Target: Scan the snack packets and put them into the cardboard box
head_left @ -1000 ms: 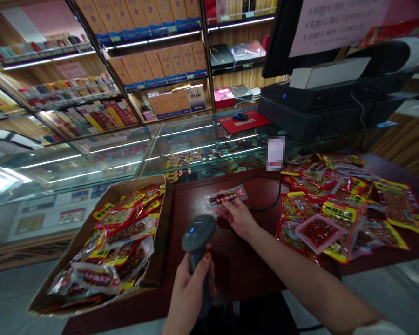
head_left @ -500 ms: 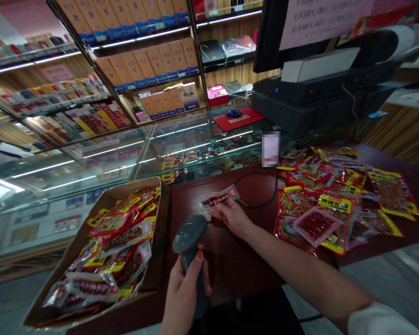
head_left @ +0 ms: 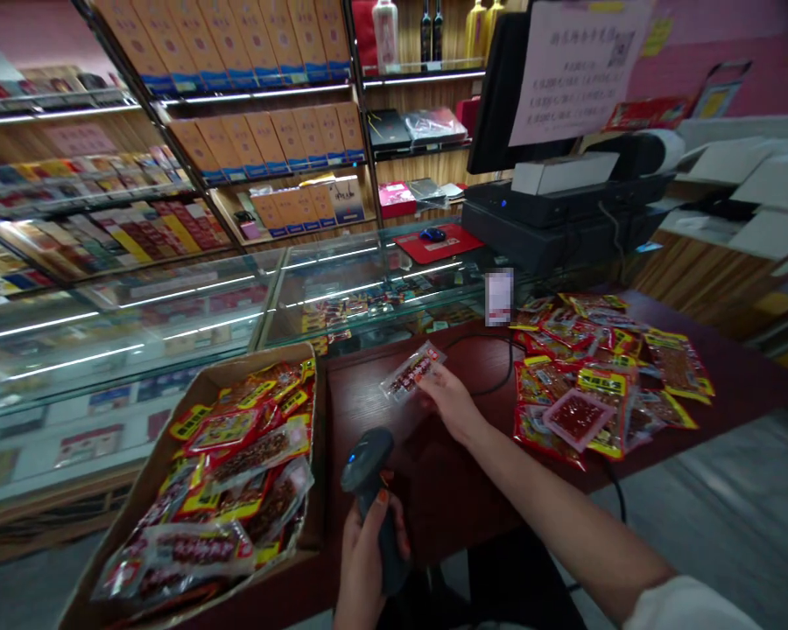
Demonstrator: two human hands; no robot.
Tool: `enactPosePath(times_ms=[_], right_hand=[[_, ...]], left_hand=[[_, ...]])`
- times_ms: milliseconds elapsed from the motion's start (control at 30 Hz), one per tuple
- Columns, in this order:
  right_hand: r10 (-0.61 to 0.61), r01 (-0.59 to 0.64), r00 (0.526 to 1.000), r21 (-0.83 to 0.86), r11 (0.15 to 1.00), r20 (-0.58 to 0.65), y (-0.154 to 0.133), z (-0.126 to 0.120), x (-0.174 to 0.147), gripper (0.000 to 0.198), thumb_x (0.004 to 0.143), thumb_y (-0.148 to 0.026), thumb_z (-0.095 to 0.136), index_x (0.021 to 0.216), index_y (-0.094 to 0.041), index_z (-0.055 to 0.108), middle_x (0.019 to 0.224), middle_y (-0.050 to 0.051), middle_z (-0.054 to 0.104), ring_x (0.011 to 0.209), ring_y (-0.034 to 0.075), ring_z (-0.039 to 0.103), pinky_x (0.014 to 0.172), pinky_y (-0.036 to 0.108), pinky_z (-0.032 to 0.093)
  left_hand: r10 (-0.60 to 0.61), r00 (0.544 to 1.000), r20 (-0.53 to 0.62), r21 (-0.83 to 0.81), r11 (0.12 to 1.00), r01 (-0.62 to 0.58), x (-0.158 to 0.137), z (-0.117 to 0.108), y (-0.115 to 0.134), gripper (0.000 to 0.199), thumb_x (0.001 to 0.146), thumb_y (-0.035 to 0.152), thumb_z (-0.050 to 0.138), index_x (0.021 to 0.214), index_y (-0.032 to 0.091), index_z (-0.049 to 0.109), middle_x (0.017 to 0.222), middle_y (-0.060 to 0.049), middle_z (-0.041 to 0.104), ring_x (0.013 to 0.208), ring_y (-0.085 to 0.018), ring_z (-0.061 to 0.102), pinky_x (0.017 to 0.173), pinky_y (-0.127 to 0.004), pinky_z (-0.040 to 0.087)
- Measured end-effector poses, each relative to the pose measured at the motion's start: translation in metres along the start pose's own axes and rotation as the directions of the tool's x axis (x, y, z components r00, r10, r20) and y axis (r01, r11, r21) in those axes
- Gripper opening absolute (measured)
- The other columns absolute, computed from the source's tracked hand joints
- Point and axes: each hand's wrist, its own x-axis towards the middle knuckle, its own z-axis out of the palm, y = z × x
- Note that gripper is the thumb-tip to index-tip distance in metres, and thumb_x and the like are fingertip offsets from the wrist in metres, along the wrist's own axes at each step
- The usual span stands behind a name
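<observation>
My left hand [head_left: 371, 547] is wrapped round the handle of a dark grey barcode scanner [head_left: 369, 459], whose head points up and away over the table; a small blue light shows on it. Between the fingers of my right hand [head_left: 447, 398] is a small clear snack packet [head_left: 412, 372] with dark red contents and white lettering, held above the table beyond the scanner. To the left stands an open cardboard box [head_left: 320, 464] filled with red, yellow and clear snack packets [head_left: 236, 477]. A loose pile of similar packets [head_left: 604, 385] lies right of my right forearm.
A glass display counter [head_left: 269, 297] runs along the table's far side. Beyond the pile stand a monitor [head_left: 499, 96] and a black cash drawer unit [head_left: 552, 227]. A mouse [head_left: 433, 234] rests on a red mat [head_left: 456, 245]. A black cable [head_left: 499, 381] crosses the tabletop.
My right hand has turned the snack packet to a steeper slant. The scanner's blue light now shows. The view has shifted, bringing bottles on the upper shelf into sight.
</observation>
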Motion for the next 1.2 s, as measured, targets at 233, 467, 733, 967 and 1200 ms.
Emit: enactPosePath(times_ms=[233, 467, 733, 967, 1200], right_hand=[[0.073, -0.069, 0.82, -0.028, 0.997, 0.568, -0.019, 0.142, -0.006, 0.051, 0.07, -0.044, 0.083, 0.112, -0.023, 0.063, 0.081, -0.003, 0.072, 0.069, 0.015, 0.068, 0.058, 0.023, 0.051], [-0.136, 0.253, 0.94, -0.374, 0.892, 0.313, -0.014, 0.051, -0.012, 0.037, 0.084, -0.03, 0.067, 0.121, -0.025, 0.066, 0.108, 0.005, 0.075, 0.086, 0.018, 0.071, 0.083, 0.036, 0.057], [-0.51, -0.08, 0.856, -0.996, 0.036, -0.087, -0.061, -0.195, -0.103, 0.043, 0.091, -0.044, 0.052, 0.126, -0.022, 0.065, 0.134, 0.013, 0.064, 0.126, 0.033, 0.054, 0.108, 0.057, 0.039], [-0.305, -0.158, 0.95, -0.943, -0.292, -0.064, -0.041, -0.208, -0.123, 0.07, 0.086, -0.054, 0.05, 0.147, -0.022, 0.046, 0.155, 0.014, 0.046, 0.144, 0.042, 0.035, 0.106, 0.083, 0.008], [-0.46, 0.052, 0.88, -0.988, -0.143, 0.113, -0.053, -0.199, -0.115, 0.037, 0.091, -0.037, 0.051, 0.115, -0.021, 0.074, 0.128, 0.01, 0.07, 0.114, 0.027, 0.068, 0.101, 0.044, 0.052]], left_hand=[[-0.002, 1.0, -0.028, 0.012, 1.0, 0.002, 0.001, 0.002, 0.005, 0.055, 0.068, 0.056, 0.081, 0.1, 0.015, 0.063, 0.059, 0.005, 0.062, 0.038, -0.008, 0.05, 0.037, -0.019, 0.039], [-0.035, 0.999, -0.041, 0.06, 0.998, 0.037, 0.005, 0.001, 0.006, 0.055, 0.068, 0.059, 0.081, 0.096, 0.015, 0.062, 0.057, 0.005, 0.062, 0.039, -0.009, 0.051, 0.038, -0.02, 0.041], [-0.07, 0.996, -0.056, 0.096, 0.993, 0.075, 0.006, 0.01, 0.009, 0.067, 0.067, 0.055, 0.082, 0.116, 0.015, 0.061, 0.06, 0.006, 0.063, 0.04, -0.01, 0.053, 0.039, -0.021, 0.043], [-0.065, 0.997, -0.043, 0.129, 0.989, 0.07, 0.007, 0.015, 0.012, 0.061, 0.069, 0.055, 0.08, 0.109, 0.014, 0.06, 0.06, 0.007, 0.061, 0.039, -0.009, 0.052, 0.038, -0.02, 0.041], [-0.058, 0.998, -0.03, 0.154, 0.986, 0.062, 0.007, 0.013, 0.01, 0.058, 0.072, 0.055, 0.077, 0.11, 0.014, 0.059, 0.06, 0.006, 0.061, 0.039, -0.009, 0.053, 0.038, -0.02, 0.041]])
